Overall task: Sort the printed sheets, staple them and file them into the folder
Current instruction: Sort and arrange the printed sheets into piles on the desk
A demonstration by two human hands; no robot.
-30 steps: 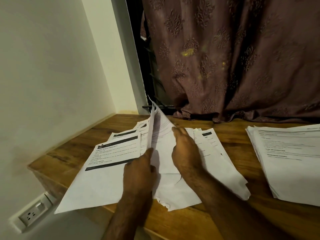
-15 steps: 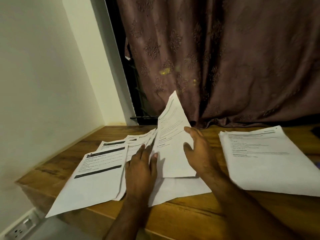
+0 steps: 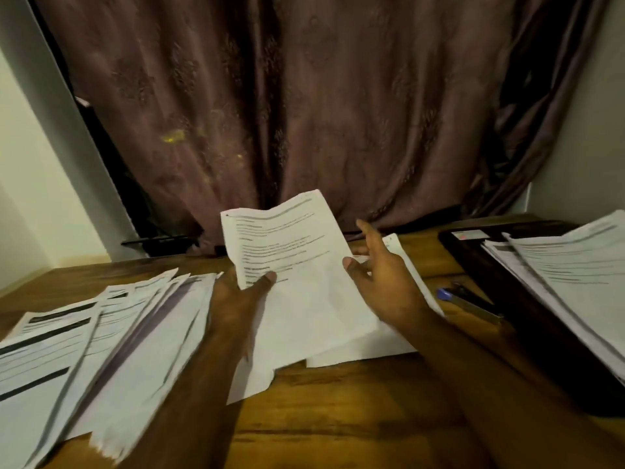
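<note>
My left hand (image 3: 241, 296) holds a printed sheet (image 3: 287, 238) lifted off the wooden table, thumb on its face and fingers behind it. My right hand (image 3: 382, 275) hovers just right of that sheet with fingers loosely spread, its thumb at the sheet's right edge. Under both hands lie more white sheets (image 3: 338, 336). A fanned spread of printed sheets (image 3: 101, 336) with black header bars covers the table's left. On the right a stack of sheets (image 3: 568, 275) lies on a dark folder (image 3: 527, 316). A stapler (image 3: 470, 301) with a blue end lies between.
The wooden table (image 3: 338, 418) runs to a brown curtain (image 3: 304, 113) at the back. A pale wall closes the left side and another wall the far right. Several sheets at the left hang over the table's front edge.
The view has swung right, bringing the folder and stapler into sight. The lifted sheet now sits in my left hand, and my right hand has come off it to the right.
</note>
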